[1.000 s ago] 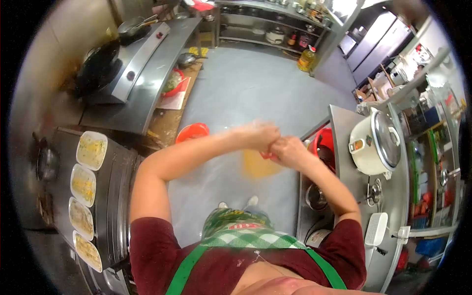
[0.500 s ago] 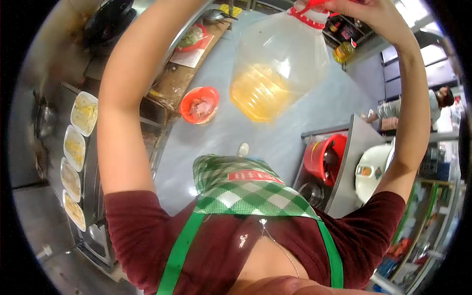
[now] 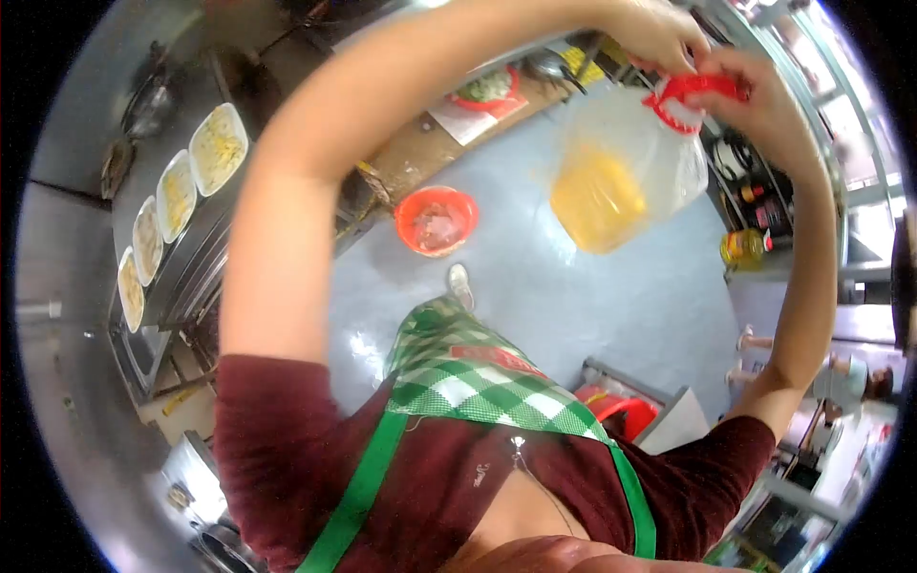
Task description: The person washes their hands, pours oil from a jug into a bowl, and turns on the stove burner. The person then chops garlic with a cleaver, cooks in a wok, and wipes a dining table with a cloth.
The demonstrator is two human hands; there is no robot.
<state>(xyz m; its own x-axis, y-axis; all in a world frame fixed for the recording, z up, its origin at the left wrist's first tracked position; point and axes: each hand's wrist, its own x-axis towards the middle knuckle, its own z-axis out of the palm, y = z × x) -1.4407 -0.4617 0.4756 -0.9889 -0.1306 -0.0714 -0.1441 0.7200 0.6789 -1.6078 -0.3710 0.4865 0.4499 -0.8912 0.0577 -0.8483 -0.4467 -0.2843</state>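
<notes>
A large clear plastic jug with yellow liquid in its lower part hangs tilted in the air at the upper right. My right hand is closed around the jug's red handle beside the neck. Just above the neck, my left hand has its fingers bent and pressed together; anything between them is hidden. Motion blurs the liquid and both hands slightly.
A red bowl with pinkish contents stands on the floor. Several white dishes of food line the left counter. An oil bottle stands at right, near another person. A red bucket is at lower right.
The view has turned toward the left counter. The jug, small and low a second ago, is now raised at the upper right. My left hand has come into view beside its neck again.
</notes>
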